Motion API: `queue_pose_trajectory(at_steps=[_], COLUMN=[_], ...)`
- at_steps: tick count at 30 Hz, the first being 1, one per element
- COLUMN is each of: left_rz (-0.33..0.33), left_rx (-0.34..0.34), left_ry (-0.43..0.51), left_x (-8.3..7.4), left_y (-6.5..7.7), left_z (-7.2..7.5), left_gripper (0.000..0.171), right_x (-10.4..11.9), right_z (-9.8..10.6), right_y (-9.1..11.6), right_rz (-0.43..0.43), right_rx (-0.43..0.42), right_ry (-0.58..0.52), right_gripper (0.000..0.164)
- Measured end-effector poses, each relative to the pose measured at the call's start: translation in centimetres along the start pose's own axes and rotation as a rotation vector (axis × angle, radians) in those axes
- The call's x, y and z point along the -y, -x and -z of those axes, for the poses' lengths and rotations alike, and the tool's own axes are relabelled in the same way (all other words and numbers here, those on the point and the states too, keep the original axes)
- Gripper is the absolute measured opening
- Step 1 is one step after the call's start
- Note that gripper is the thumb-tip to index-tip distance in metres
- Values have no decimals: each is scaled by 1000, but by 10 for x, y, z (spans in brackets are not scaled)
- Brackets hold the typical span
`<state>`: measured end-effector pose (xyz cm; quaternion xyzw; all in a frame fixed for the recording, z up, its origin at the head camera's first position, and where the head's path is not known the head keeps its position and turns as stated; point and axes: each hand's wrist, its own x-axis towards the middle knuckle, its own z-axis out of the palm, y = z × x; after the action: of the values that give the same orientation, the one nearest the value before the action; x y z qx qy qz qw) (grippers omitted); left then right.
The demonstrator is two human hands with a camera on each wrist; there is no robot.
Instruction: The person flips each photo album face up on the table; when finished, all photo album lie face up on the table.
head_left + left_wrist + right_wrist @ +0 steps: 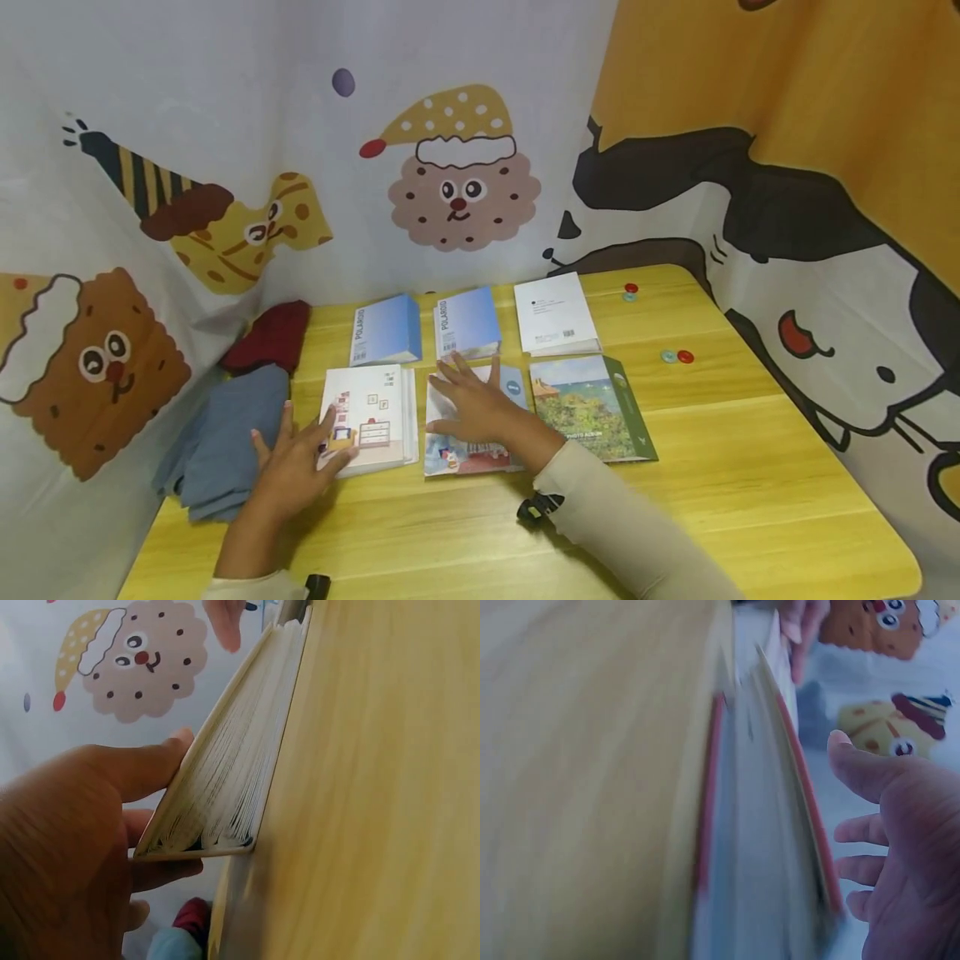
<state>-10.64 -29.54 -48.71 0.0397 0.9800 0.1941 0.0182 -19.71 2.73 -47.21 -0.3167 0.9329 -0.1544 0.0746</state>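
Observation:
My left hand point(292, 467) lies spread at the left side of a white photo album point(375, 408) with a drawn room on its cover. In the left wrist view, the thumb point(161, 761) touches the cover near the corner, and other fingers extend past the spine. Over the middle front album point(480, 462), which has a blue and red picture cover, my right hand point(480, 408) is spread with nothing in its grasp. The right wrist view shows a gap between this hand point(915, 825) and the red-edged cover point(806, 787). Part of that cover is hidden under the hand in the head view.
Behind stand two blue Polaroid albums point(386, 329) point(468, 321) and a white one point(555, 312). A green landscape album point(592, 408) lies front right. Folded blue cloth point(232, 442) and dark red cloth point(270, 337) lie left. Red and teal discs point(677, 357) sit on the yellow table point(750, 483).

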Motion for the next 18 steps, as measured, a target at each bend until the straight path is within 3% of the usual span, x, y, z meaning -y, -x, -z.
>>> queue_pose_trajectory(at_steps=[5,9,13,18], left_rz=[-9,-21,-106,-249], left_rx=[6,-33,-93,-123], left_ry=[-57,-163,-237,-209], left_x=[-7,-19,-48,-93], left_y=[1,2,-6,-16], left_z=[1,3,-2,-23], left_gripper=[87,90,91,91], right_x=[-29,-52,-74,-94], right_z=[12,21,30,32], right_y=[14,24,34,40], right_rz=[-34,-75,-102,-92], right_rx=[-59,-87,-63,-8], right_ry=[-14,-41,-61,-110], right_gripper=[85,84,82,82])
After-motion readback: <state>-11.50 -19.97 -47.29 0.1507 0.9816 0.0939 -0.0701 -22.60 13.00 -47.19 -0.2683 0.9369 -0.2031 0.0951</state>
